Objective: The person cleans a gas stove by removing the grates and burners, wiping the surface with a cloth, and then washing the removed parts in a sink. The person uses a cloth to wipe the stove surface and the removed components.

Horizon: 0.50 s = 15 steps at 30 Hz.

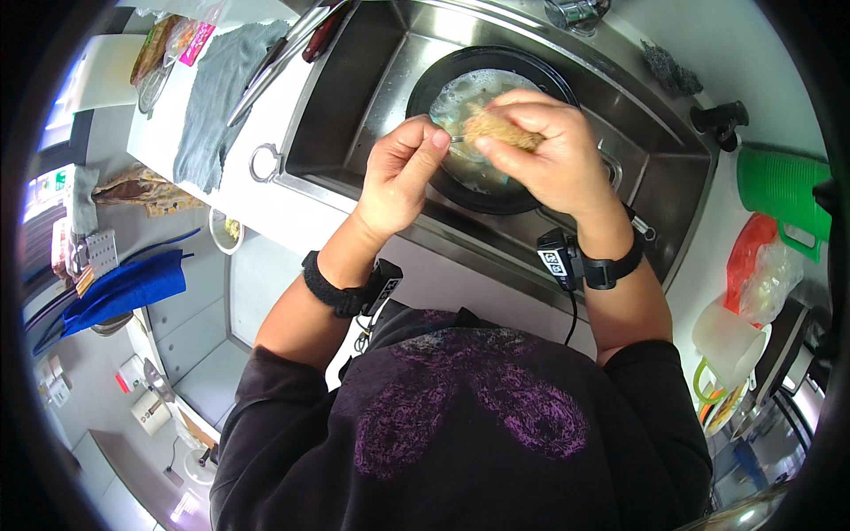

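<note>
My left hand (398, 179) pinches a thin piece of metal cutlery (457, 139) between thumb and fingers. Most of the cutlery is hidden, so its exact kind cannot be told. My right hand (564, 143) grips a tan fibrous scrubber (501, 129), like a loofah, which is pressed around the cutlery's other end. Both hands are above a round black pan (425, 86) holding cloudy, sudsy water (475, 83). The pan sits in a stainless steel sink (378, 86).
Left of the sink lie a grey cloth (219, 99) and a long metal utensil (265, 86). A faucet (578, 13) stands at the back. A dark scouring pad (671, 66), a green ribbed container (780, 189) and a translucent jug (727, 345) are at the right.
</note>
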Each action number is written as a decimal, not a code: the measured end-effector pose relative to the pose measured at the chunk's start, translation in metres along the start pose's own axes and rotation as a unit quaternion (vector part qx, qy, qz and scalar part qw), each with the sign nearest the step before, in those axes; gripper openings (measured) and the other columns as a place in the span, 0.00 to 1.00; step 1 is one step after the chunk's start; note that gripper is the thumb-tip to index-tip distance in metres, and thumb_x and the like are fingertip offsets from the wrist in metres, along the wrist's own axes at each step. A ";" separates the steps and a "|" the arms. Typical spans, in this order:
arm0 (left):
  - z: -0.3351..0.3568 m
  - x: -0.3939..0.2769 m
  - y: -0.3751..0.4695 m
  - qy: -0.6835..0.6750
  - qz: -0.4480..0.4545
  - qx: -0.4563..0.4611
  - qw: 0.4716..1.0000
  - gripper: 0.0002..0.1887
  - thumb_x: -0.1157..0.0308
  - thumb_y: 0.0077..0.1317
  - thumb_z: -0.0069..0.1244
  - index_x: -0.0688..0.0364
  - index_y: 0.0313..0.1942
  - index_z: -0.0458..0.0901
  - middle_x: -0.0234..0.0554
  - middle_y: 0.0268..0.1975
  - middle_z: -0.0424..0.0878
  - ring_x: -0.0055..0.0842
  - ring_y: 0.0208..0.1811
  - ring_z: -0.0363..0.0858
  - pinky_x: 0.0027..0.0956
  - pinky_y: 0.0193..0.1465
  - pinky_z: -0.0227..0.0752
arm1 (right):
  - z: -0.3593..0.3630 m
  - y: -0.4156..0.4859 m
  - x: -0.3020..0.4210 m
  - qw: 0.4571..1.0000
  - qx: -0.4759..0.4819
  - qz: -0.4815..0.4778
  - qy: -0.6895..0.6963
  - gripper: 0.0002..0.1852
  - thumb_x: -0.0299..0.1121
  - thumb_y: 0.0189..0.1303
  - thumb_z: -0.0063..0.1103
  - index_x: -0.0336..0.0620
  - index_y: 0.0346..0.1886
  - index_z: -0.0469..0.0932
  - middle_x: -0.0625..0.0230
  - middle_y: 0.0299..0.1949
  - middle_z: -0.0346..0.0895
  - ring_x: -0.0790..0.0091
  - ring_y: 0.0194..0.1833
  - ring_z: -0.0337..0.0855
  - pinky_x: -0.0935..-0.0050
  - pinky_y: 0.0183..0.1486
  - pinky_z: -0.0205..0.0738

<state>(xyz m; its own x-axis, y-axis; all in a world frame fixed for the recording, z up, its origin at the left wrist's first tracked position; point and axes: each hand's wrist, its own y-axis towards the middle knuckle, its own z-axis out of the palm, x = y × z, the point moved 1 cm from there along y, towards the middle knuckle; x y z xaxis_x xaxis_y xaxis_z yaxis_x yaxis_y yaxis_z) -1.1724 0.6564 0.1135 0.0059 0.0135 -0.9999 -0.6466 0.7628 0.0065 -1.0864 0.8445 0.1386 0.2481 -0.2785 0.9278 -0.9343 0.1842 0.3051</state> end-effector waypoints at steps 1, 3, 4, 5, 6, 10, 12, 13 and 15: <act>0.001 -0.001 0.001 -0.020 0.006 -0.001 1.000 0.13 0.65 0.73 0.43 0.63 0.31 0.75 0.37 0.32 0.72 0.24 0.37 0.68 0.30 0.46 0.63 | 0.002 0.000 0.001 0.999 0.017 -0.015 -0.046 0.09 0.28 0.55 0.68 0.31 0.35 0.82 0.67 0.30 0.81 0.76 0.31 0.80 0.75 0.35 0.74; 0.002 -0.003 0.003 -0.062 0.020 0.002 0.998 0.14 0.64 0.72 0.44 0.63 0.31 0.74 0.36 0.31 0.71 0.24 0.37 0.68 0.30 0.46 0.62 | 0.005 0.000 -0.002 0.998 0.037 0.056 0.015 0.10 0.29 0.55 0.68 0.31 0.35 0.82 0.68 0.28 0.81 0.79 0.30 0.79 0.77 0.33 0.73; 0.005 -0.003 0.002 -0.121 -0.004 -0.018 0.992 0.14 0.63 0.72 0.44 0.62 0.30 0.74 0.35 0.31 0.70 0.24 0.37 0.68 0.31 0.46 0.63 | 0.005 -0.002 -0.003 0.995 0.041 0.076 0.053 0.09 0.29 0.55 0.68 0.32 0.35 0.82 0.68 0.28 0.81 0.80 0.29 0.79 0.77 0.32 0.73; 0.010 -0.002 0.000 -0.179 -0.028 -0.038 0.983 0.14 0.62 0.71 0.45 0.62 0.30 0.74 0.34 0.30 0.69 0.24 0.36 0.67 0.31 0.47 0.63 | 0.005 -0.003 -0.005 0.990 0.041 0.093 0.094 0.09 0.29 0.55 0.67 0.32 0.35 0.82 0.69 0.27 0.81 0.81 0.29 0.78 0.77 0.32 0.73; 0.012 -0.002 -0.002 -0.240 -0.051 -0.053 0.968 0.15 0.61 0.71 0.45 0.62 0.29 0.73 0.33 0.29 0.68 0.24 0.36 0.67 0.31 0.47 0.63 | 0.006 -0.005 -0.007 0.989 0.046 0.098 0.099 0.09 0.29 0.56 0.67 0.33 0.36 0.82 0.69 0.27 0.81 0.82 0.29 0.78 0.78 0.32 0.73; 0.013 -0.001 -0.006 -0.359 -0.072 -0.034 0.930 0.15 0.59 0.68 0.46 0.57 0.25 0.70 0.28 0.26 0.64 0.25 0.35 0.67 0.33 0.48 0.65 | 0.007 -0.010 -0.014 0.978 0.015 0.125 0.166 0.08 0.27 0.58 0.65 0.32 0.39 0.83 0.70 0.31 0.82 0.83 0.29 0.76 0.81 0.32 0.72; 0.007 0.000 -0.003 -0.449 -0.051 0.004 0.892 0.15 0.58 0.66 0.47 0.55 0.23 0.67 0.27 0.25 0.61 0.25 0.35 0.67 0.34 0.49 0.66 | 0.006 -0.010 -0.016 0.963 -0.041 0.166 0.208 0.09 0.26 0.61 0.63 0.32 0.43 0.82 0.67 0.34 0.83 0.82 0.30 0.77 0.81 0.33 0.73; 0.002 0.000 -0.002 -0.445 -0.049 -0.019 0.894 0.17 0.57 0.65 0.46 0.54 0.22 0.64 0.26 0.24 0.61 0.25 0.34 0.67 0.35 0.49 0.66 | 0.004 -0.010 -0.017 0.949 -0.086 0.212 0.215 0.10 0.26 0.62 0.61 0.32 0.44 0.82 0.65 0.36 0.84 0.82 0.30 0.78 0.81 0.33 0.74; -0.006 -0.001 0.000 -0.422 -0.020 0.000 0.906 0.18 0.56 0.65 0.45 0.54 0.21 0.64 0.27 0.24 0.61 0.25 0.35 0.67 0.34 0.49 0.65 | 0.003 -0.010 -0.013 0.936 -0.118 0.216 0.253 0.10 0.26 0.63 0.60 0.33 0.45 0.82 0.65 0.37 0.84 0.81 0.32 0.79 0.80 0.34 0.76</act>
<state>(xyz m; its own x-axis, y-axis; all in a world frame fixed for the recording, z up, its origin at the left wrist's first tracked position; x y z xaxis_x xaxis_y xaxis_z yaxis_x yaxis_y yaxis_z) -1.1770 0.6526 0.1147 0.6104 0.4761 -0.6331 -0.6332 0.7735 -0.0288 -1.0815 0.8432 0.1228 0.0046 0.3405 0.9402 -0.9078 0.3958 -0.1389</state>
